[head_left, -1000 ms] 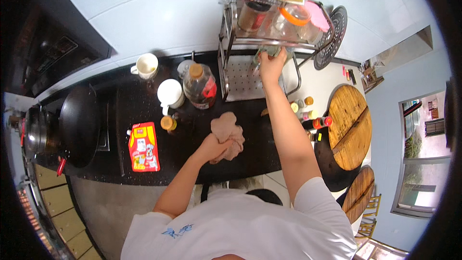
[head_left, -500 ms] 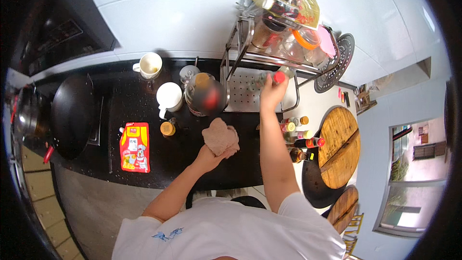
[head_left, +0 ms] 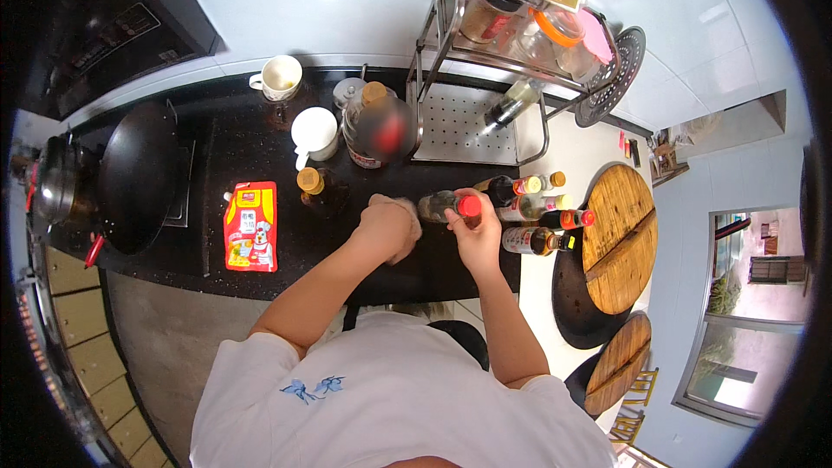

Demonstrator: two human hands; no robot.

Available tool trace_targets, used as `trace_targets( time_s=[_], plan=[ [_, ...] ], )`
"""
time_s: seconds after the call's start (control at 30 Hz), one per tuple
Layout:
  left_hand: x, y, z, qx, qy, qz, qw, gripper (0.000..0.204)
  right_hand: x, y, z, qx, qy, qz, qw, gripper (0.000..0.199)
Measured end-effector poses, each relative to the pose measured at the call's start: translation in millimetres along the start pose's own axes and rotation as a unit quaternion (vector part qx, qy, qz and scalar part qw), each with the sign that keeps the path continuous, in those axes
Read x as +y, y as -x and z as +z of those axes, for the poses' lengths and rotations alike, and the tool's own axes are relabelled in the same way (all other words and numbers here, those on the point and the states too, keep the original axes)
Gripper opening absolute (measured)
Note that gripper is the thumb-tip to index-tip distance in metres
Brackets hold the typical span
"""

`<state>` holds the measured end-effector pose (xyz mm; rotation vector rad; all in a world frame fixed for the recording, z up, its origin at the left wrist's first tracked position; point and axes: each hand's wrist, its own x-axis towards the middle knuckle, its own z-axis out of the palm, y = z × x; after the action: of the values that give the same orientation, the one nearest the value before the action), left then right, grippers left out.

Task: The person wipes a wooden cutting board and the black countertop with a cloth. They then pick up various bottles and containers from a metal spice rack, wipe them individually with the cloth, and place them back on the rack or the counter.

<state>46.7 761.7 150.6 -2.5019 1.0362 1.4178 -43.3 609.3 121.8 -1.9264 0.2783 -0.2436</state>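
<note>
Right fingers wrapped a red-capped bottle (head_left: 437,206), just beside the cloth (head_left: 412,213) in the left hand (head_left: 386,230).
The right hand (head_left: 478,241) gripped the bottle near its cap, the bottle tipped on its side above the black counter (head_left: 446,270), its base toward the left hand, whose fingers were bunched on the pinkish cloth, mostly hidden by the hand. A brown-capped bottle (head_left: 323,194) stood left of the left hand, a red-and-yellow pouch (head_left: 251,230) lay farther left, and a dark sauce bottle (head_left: 525,241) stood near the right hand. Beyond were a white mug (head_left: 315,132), a large bottle (head_left: 364,149) and a metal rack (head_left: 455,121).
</note>
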Motion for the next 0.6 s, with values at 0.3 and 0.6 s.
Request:
trace_targets(
  time_s=[0.3,0.6],
  plan=[
    [11.1,54.6,36.7,0.514,0.306,0.110,0.794,0.048,11.2,15.3,4.5,-0.015,-0.031,0.005,0.999,0.044],
    [36.5,3.7,37.2,0.545,0.304,0.189,0.758,0.046,21.4,8.9,13.8,0.004,0.039,-0.113,0.993,0.044]
  ],
)
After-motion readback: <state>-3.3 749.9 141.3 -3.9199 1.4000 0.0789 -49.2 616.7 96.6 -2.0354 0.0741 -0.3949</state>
